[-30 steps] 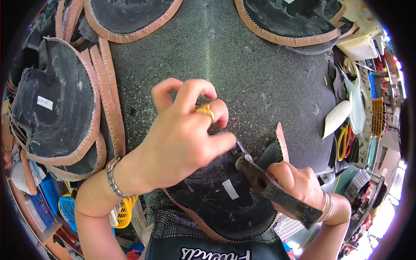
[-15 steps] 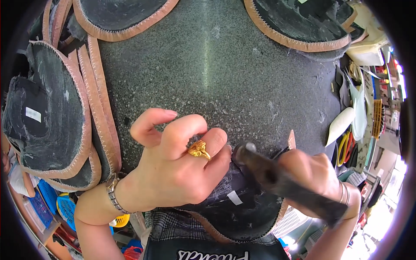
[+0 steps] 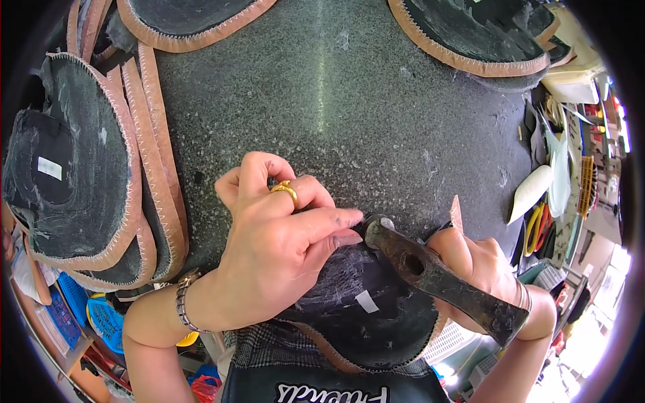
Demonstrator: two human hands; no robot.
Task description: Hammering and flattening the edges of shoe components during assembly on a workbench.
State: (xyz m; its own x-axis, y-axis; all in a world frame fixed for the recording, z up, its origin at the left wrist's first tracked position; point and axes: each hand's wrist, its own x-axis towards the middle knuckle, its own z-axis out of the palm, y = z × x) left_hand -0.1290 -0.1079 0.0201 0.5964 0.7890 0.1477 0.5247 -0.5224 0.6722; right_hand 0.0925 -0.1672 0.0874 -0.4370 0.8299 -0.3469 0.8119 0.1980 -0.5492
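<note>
A black, curved piece (image 3: 376, 336) with tan, zigzag-stitched edging and a small white label lies at the table's near edge, against my apron. Thumb and forefinger of my left hand (image 3: 275, 235), which wears a ring and a watch, are pinched at its far edge. My right hand (image 3: 474, 269) is closed around a hammer (image 3: 443, 282), its handle mostly hidden by the fingers. The round hammer face rests at the piece's far edge, just right of my left fingertips. Beyond my right hand a pointed tan tip (image 3: 456, 211) sticks up.
Similar black pieces with tan edging are stacked at the left (image 3: 101, 174), with others at the far left (image 3: 195, 20) and far right (image 3: 477, 40). The speckled grey tabletop (image 3: 322, 101) spans the middle. Pale scraps (image 3: 531, 191) and scissors-like coloured handles (image 3: 535, 228) are at the right edge.
My left hand has turned and its thumb and forefinger now reach the piece's far edge beside the hammer. The hammer, blurred before, is now sharp in nearly the same place.
</note>
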